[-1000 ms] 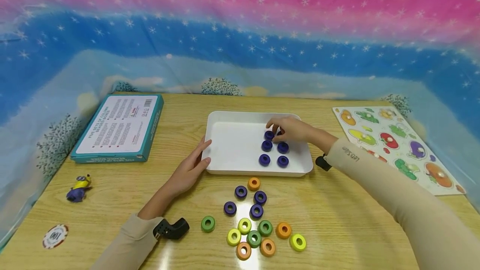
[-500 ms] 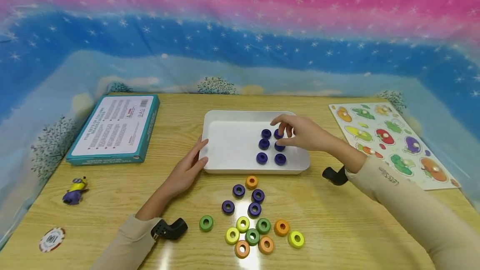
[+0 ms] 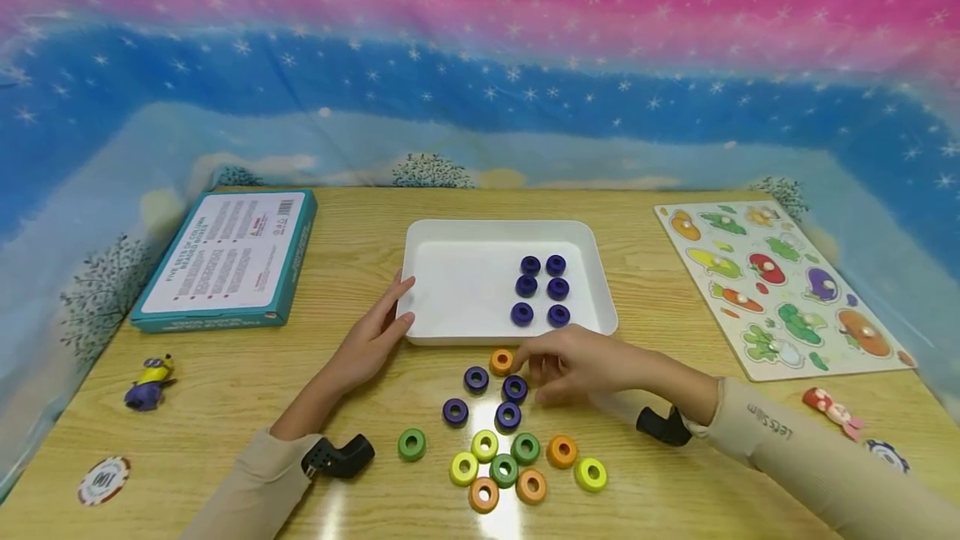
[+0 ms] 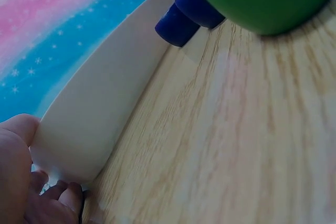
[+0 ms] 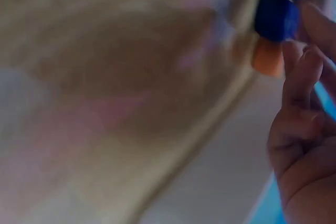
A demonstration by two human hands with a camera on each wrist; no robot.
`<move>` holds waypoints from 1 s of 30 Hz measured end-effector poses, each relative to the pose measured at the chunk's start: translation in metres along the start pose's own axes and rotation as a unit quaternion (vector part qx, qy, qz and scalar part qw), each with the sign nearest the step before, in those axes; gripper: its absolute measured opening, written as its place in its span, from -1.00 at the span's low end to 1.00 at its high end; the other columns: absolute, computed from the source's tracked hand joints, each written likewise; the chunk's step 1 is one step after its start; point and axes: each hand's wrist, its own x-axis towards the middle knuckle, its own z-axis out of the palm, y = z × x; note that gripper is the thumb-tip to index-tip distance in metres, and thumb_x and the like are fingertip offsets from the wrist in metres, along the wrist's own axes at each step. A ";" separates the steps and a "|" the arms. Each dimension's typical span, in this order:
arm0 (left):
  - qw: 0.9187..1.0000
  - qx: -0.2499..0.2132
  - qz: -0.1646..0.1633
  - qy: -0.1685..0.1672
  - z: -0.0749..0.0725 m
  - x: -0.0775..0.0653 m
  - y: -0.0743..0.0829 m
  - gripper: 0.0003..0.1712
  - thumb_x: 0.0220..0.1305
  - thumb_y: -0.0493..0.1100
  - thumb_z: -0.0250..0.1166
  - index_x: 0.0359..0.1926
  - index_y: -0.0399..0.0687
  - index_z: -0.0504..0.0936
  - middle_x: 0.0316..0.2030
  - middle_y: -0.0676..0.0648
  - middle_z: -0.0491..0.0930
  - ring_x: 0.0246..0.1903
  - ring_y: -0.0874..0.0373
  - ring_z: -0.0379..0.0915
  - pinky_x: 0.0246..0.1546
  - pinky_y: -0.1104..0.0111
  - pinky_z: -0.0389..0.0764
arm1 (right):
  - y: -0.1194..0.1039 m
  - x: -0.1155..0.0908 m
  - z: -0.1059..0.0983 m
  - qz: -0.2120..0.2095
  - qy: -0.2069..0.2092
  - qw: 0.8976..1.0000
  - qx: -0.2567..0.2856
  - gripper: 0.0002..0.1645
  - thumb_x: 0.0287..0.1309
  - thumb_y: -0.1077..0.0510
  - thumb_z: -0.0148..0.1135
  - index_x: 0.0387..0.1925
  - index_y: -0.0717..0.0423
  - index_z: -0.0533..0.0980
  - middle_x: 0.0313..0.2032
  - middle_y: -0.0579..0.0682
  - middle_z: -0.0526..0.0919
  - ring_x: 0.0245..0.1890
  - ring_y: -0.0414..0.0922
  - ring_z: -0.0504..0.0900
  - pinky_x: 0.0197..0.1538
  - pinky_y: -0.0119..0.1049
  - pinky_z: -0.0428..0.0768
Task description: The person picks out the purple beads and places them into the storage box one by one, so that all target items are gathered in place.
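Observation:
My left hand grips the left end of a white tray; in the left wrist view its thumb lies at the rim and other fingers curl by the bottom corner. Several dark purple ring-shaped beads sit in two columns in the tray's right half. In front of the tray my right hand hovers with fingers bent and apart, holding nothing. Its fingertips are close to a purple bead and an orange bead; the right wrist view shows a blue-looking bead beside the fingers, contact unclear.
Green, yellow and orange beads lie loose nearer the front. A teal box, a minion figure and a poker chip are at left. A vegetable puzzle board and mushroom figure are at right.
My right hand let go of a purple bead in the tray's upper right, lifted away, and came down toward the loose beads in front. The left hand stayed on the tray.

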 end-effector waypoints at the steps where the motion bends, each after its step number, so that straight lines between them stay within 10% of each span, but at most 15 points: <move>1: 1.000 -0.002 0.001 -0.003 0.000 0.000 0.001 -0.43 0.25 -0.05 -0.09 0.26 -0.02 0.02 0.27 0.02 -0.26 0.21 0.28 -0.34 0.15 0.30 -0.12 | 0.001 0.001 0.002 0.000 -0.002 1.000 0.006 -0.62 -0.13 0.11 0.26 -0.16 0.00 0.44 -0.47 -0.19 0.49 -0.57 -0.33 0.40 -0.51 -0.48 0.43; 15: 1.000 -0.020 -0.014 -0.009 -0.002 -0.004 0.033 -0.48 0.27 -0.27 -0.12 0.24 -0.21 0.01 0.26 -0.16 -0.28 0.22 0.11 -0.36 0.15 0.27 -0.13 | 0.007 0.009 0.016 0.013 -0.013 1.000 -0.011 -0.66 -0.18 0.04 0.29 -0.25 -0.15 0.44 -0.52 -0.26 0.46 -0.57 -0.34 0.39 -0.53 -0.48 0.40; 30: 1.000 -0.012 0.013 -0.010 -0.001 0.001 -0.002 -0.42 0.26 -0.04 -0.10 0.26 -0.05 0.01 0.27 -0.03 -0.29 0.21 0.26 -0.37 0.14 0.26 -0.13 | -0.009 0.010 -0.015 0.004 0.095 0.995 -0.041 -0.67 -0.12 0.04 0.25 -0.22 -0.12 0.44 -0.49 -0.27 0.46 -0.57 -0.32 0.39 -0.52 -0.45 0.40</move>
